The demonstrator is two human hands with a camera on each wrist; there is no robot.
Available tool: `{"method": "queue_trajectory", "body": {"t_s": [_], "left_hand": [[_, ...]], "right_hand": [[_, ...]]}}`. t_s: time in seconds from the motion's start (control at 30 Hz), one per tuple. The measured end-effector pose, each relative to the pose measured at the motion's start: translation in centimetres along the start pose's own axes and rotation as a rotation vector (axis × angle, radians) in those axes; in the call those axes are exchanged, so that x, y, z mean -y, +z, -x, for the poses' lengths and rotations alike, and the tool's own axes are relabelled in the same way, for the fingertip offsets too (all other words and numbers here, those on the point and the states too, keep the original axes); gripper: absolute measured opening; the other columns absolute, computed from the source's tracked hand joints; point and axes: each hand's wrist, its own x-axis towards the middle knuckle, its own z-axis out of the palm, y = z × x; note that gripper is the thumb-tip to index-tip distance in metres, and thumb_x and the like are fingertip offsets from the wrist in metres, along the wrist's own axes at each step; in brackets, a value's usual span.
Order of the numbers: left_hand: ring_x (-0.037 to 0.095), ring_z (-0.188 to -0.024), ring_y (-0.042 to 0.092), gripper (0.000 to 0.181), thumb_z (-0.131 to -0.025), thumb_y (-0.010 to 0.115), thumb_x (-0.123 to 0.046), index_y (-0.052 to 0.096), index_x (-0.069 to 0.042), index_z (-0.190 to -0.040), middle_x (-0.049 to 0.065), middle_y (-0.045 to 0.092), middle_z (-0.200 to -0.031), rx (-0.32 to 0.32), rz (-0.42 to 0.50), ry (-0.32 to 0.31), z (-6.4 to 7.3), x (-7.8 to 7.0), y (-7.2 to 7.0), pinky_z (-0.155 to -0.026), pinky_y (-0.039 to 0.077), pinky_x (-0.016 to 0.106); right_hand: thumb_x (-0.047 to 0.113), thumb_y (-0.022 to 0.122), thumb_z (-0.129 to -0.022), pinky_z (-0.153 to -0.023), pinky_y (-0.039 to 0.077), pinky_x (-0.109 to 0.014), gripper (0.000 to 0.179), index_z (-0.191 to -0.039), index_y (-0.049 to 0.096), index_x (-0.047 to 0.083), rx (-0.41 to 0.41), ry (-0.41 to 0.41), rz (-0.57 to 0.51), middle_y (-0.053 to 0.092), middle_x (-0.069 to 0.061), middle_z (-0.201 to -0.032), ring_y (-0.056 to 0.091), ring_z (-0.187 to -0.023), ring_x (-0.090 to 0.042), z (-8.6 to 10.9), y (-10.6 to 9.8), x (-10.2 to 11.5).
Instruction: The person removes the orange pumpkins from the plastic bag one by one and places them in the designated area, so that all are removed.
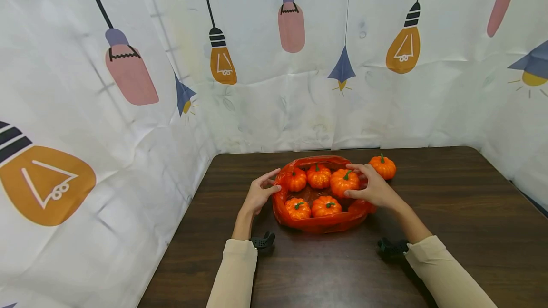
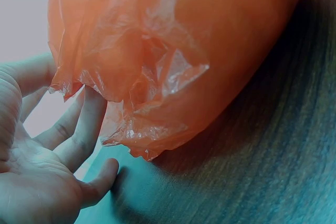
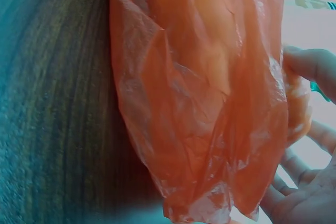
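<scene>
A red plastic bag (image 1: 310,225) lies with its mouth spread wide and several small orange pumpkins inside, among them a front one (image 1: 326,206). At the bag's left rim my left hand (image 1: 259,194) holds the thin plastic between thumb and fingers. In the left wrist view the crumpled bag edge (image 2: 152,140) overlaps the fingertips of my left hand (image 2: 52,156). Over the bag's right side, my right hand (image 1: 374,187) grips an orange pumpkin (image 1: 342,183) with a green stem. The right wrist view shows that pumpkin (image 3: 298,111) partly hidden behind the bag.
Another orange pumpkin (image 1: 385,168) sits on the dark wooden table (image 1: 325,270), behind and right of the bag, close to my right hand. White curtains (image 1: 274,113) printed with lamps hang around the back and sides of the table.
</scene>
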Motion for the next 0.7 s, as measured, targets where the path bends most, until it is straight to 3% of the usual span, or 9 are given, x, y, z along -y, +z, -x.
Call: {"method": "queue_trajectory", "body": {"t_s": [0.4,0.6,0.7], "left_hand": [[0.016,-0.098,0.062,0.056,-0.095,0.070,-0.005,0.057,-0.017,-0.148,0.017,0.066,-0.111,0.032,0.000,-0.029,-0.1,-0.3,-0.2,-0.088,0.058,0.036],[0.021,-0.096,0.063,0.054,-0.094,0.070,0.000,0.060,-0.012,-0.145,0.017,0.066,-0.105,0.052,0.020,-0.031,0.5,-1.9,-0.2,-0.085,0.059,0.035],[0.020,-0.095,0.063,0.052,-0.094,0.069,0.000,0.060,-0.012,-0.144,0.014,0.066,-0.102,0.030,0.018,-0.024,1.2,-2.7,0.1,-0.083,0.059,0.032]], "right_hand": [[0.032,0.081,-0.088,-0.102,0.044,-0.062,0.078,-0.153,0.043,0.011,-0.003,0.053,-0.047,0.036,-0.024,-0.149,0.042,-0.131,-0.045,0.1,-1.2,-0.1],[0.033,0.080,-0.089,-0.098,0.047,-0.057,0.076,-0.152,0.044,0.012,-0.017,0.070,-0.055,0.036,-0.024,-0.146,0.044,-0.128,-0.043,0.2,-2.1,-0.2],[0.034,0.080,-0.090,-0.099,0.047,-0.059,0.076,-0.153,0.043,0.012,-0.026,0.077,-0.049,0.035,-0.024,-0.146,0.045,-0.128,-0.044,0.4,-2.5,-0.2]]}}
